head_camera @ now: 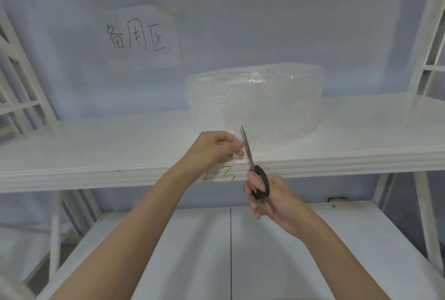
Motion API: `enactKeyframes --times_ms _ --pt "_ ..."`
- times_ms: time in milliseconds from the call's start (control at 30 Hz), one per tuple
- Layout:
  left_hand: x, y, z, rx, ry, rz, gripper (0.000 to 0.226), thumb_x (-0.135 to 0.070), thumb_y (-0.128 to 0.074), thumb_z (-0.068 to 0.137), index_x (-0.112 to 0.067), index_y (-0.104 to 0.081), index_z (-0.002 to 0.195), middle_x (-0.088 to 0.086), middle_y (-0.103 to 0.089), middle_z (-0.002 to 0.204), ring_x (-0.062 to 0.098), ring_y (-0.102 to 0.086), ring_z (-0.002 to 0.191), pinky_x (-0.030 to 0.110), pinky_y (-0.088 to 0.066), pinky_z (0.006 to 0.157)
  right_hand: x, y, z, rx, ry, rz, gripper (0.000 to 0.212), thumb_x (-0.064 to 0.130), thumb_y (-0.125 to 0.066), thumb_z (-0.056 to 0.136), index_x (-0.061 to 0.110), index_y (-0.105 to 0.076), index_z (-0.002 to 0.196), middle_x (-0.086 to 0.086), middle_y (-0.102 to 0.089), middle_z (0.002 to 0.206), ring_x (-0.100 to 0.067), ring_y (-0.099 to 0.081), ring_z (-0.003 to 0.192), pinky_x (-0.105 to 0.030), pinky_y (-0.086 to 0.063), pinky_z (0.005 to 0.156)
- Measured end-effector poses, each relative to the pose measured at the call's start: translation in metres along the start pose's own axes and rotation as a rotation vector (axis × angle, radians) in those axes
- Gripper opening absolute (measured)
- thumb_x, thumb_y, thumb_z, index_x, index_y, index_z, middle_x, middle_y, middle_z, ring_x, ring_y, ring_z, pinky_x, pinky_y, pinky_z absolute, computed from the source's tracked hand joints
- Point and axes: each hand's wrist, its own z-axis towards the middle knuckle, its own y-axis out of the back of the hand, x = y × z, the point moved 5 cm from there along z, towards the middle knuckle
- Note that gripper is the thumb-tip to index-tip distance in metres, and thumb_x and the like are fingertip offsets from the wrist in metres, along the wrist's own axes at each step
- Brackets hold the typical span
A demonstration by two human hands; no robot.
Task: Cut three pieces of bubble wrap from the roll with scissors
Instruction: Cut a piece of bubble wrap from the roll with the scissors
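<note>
Clear bubble wrap roll point(255, 104) stands on its flat end on the upper white shelf point(96, 145), near the front edge and a little right of centre. A loose tail of wrap point(237, 140) comes off the roll's lower front toward the left, ending in the left hand point(216, 146). That hand is curled, fingers pressed on the free end so the sheet appears pulled out from the roll; how much wrap lies inside the fist cannot be told. Scissors point(250, 162) sit immediately right of that hand: black handle loops low, in front of the shelf edge, blades rising up and slightly left so the tips reach the wrap between the pinching fingers and the roll. Blades look nearly together; whether they are mid-bite or just closed cannot be told. Right hand point(267, 198) grips the handles with fingers through the loops, wrist below shelf level. Key relation: tail runs roughly left-right, blade axis runs roughly front-to-back across it, so the cut line crosses the sheet just roll-side of the left grip. Judgement: one cut is in hand; no finished pieces are visible on either shelf. Risk: left fingertips lie very close to the blades. Handwritten paper sign point(142, 37) on the wall behind; marking "2-3" point(219, 175) on the shelf lip.
</note>
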Motion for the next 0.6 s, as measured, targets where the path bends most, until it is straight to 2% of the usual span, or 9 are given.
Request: enactKeyframes --times_ms 133,200,300,400,500,533,600 --pt "-0.001 -0.001 -0.002 0.032 -0.026 -0.008 0.007 -0.020 -0.069 0.090 -0.015 -0.072 0.086 -0.003 -0.077 0.075 0.005 -0.068 0.077 0.020 -0.054 0.081 -0.001 0.005 0.000 0.032 0.016 -0.079 0.032 0.021 -0.060 0.093 0.011 -0.053 0.064 -0.004 -0.047 0.071 -0.016 -0.049 0.048 -0.026 -0.048 0.041" --pt "0.000 0.000 -0.002 0.040 -0.032 -0.014 0.008 -0.019 -0.069 0.089 -0.017 -0.072 0.083 -0.002 -0.077 0.075 0.007 -0.069 0.077 0.022 -0.054 0.083 0.001 0.006 0.001 0.046 0.007 -0.100 0.035 0.021 -0.056 0.095 0.013 -0.051 0.062 -0.005 -0.045 0.071 -0.018 -0.047 0.048 -0.027 -0.047 0.040" --pt "0.000 -0.001 -0.003 0.090 -0.028 0.003 0.009 -0.019 -0.070 0.089 -0.015 -0.071 0.081 -0.001 -0.076 0.075 0.010 -0.069 0.079 0.026 -0.053 0.088 0.006 0.005 0.003 0.102 -0.032 -0.071 0.038 0.037 -0.056 0.090 0.014 -0.048 0.061 -0.003 -0.047 0.067 -0.020 -0.048 0.048 -0.026 -0.044 0.037" --pt "0.000 -0.001 -0.003 0.126 -0.033 -0.005 0.007 -0.016 -0.069 0.089 -0.011 -0.071 0.085 -0.001 -0.075 0.074 0.010 -0.070 0.078 0.021 -0.054 0.084 0.011 0.002 0.006 0.132 -0.034 -0.087 0.039 0.044 -0.054 0.084 0.013 -0.047 0.062 -0.001 -0.049 0.066 -0.021 -0.047 0.047 -0.025 -0.043 0.035" --pt "0.001 0.000 -0.002 0.134 -0.029 -0.018 0.006 -0.016 -0.070 0.088 -0.011 -0.070 0.084 0.001 -0.076 0.076 0.011 -0.072 0.079 0.018 -0.053 0.080 0.011 0.001 0.010 0.086 0.010 -0.144 0.040 0.024 -0.046 0.098 0.014 -0.043 0.060 -0.004 -0.045 0.068 -0.019 -0.045 0.045 -0.024 -0.041 0.035" --pt "0.002 0.000 -0.002 0.133 -0.024 -0.025 0.006 -0.016 -0.071 0.088 -0.011 -0.070 0.084 0.003 -0.076 0.077 0.012 -0.073 0.080 0.018 -0.053 0.081 0.010 0.001 0.011 0.077 0.016 -0.152 0.040 0.015 -0.040 0.100 0.014 -0.043 0.060 -0.005 -0.044 0.069 -0.019 -0.045 0.044 -0.024 -0.042 0.035" --pt "0.003 0.000 -0.002 0.143 -0.022 -0.027 0.007 -0.016 -0.071 0.088 -0.009 -0.069 0.085 0.008 -0.076 0.080 0.013 -0.074 0.081 0.022 -0.055 0.084 0.006 0.000 0.011 0.061 0.022 -0.151 0.039 0.009 -0.038 0.100 0.012 -0.044 0.061 -0.006 -0.044 0.070 -0.018 -0.046 0.044 -0.025 -0.043 0.036"
